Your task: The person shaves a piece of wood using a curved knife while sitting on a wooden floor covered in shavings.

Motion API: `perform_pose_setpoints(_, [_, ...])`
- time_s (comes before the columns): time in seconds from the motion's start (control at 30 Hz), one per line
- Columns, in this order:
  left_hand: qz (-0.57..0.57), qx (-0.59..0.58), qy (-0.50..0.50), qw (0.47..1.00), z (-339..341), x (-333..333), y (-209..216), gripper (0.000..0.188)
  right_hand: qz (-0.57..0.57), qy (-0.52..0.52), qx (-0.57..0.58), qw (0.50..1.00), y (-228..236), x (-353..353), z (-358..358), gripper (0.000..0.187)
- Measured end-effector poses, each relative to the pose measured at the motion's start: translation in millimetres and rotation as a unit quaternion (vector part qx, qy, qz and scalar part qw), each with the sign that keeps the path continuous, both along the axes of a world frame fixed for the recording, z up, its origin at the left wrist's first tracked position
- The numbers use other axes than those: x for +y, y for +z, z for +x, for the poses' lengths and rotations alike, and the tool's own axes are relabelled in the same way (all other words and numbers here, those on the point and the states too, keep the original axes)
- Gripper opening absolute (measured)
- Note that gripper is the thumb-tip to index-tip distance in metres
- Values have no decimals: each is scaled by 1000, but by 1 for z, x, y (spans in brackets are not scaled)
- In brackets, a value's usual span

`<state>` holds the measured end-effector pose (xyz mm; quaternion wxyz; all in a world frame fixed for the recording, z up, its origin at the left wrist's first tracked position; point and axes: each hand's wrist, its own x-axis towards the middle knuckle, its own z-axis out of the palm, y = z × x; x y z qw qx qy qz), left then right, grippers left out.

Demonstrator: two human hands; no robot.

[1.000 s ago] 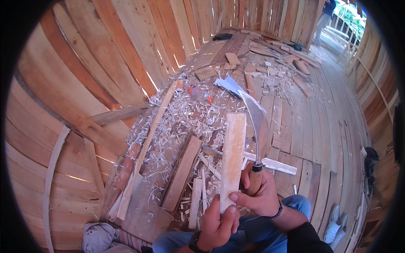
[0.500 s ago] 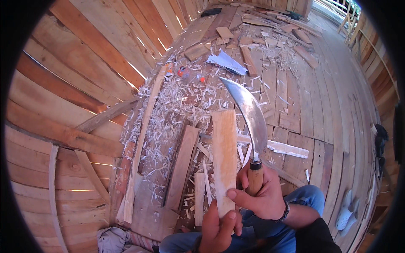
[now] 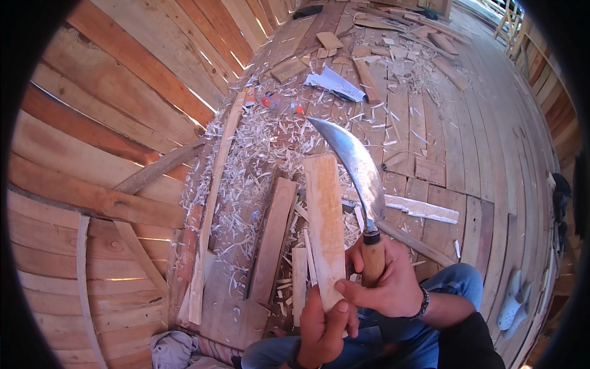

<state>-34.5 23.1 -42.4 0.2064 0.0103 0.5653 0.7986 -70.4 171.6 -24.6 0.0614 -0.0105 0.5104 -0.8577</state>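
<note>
Grip of the left hand (image 3: 322, 332), at 6 o'clock from the slat's middle: fingers closed on the lower end of a flat wooden slat (image 3: 324, 215), thumb across the near face. Slat position: in front of the seated person, nearly upright, top leaning just short of 12 o'clock. Expected handling: light, stiff, dry and rough rather than slippery; not fragile, though thin corners may splinter along the grain. Recommended hold: lower end, pressing on the broad faces, clear of the edge beside the blade.

Curved-blade knife (image 3: 359, 166), at 1 o'clock: blade likely rigid and heavier than the slat, with its weight ahead of the grip. Hold only by the wooden handle (image 3: 372, 261), below the dark collar. Right hand (image 3: 390, 283), at 4 o'clock: fingers wrapped around that handle, thumb extended against the slat.

Visibility limits, left to right. Small red-orange objects (image 3: 268, 99), at 11 o'clock among the wood shavings (image 3: 246, 163): too small to identify. Left wrist: cut off by the lower edge. Slat: back face unseen, lower end partly covered by fingers. Handle butt: concealed in the right palm. Dark item (image 3: 560, 197) near the rim, at 3 o'clock: kind cannot be determined.
</note>
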Motion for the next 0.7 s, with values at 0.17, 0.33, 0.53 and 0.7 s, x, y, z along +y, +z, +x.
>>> perform_pose_setpoints(0.17, [-11, -2, 9, 1000, -4, 5, 9, 51, 45, -24, 25, 998, -5, 0, -2, 27])
perform_pose_setpoints(0.33, [-21, 20, -22, 999, -5, 0, 3, 55, 29, -27, -42, 998, 5, 1, -1, 26])
perform_pose_setpoints(0.53, [-54, 39, -35, 997, -9, 4, 4, 51, 104, -46, -4, 994, -5, 4, -6, 29])
perform_pose_setpoints(0.7, [-59, 34, 4, 998, -15, 13, -2, 25, 44, 1, -110, 993, -4, 6, -8, 27])
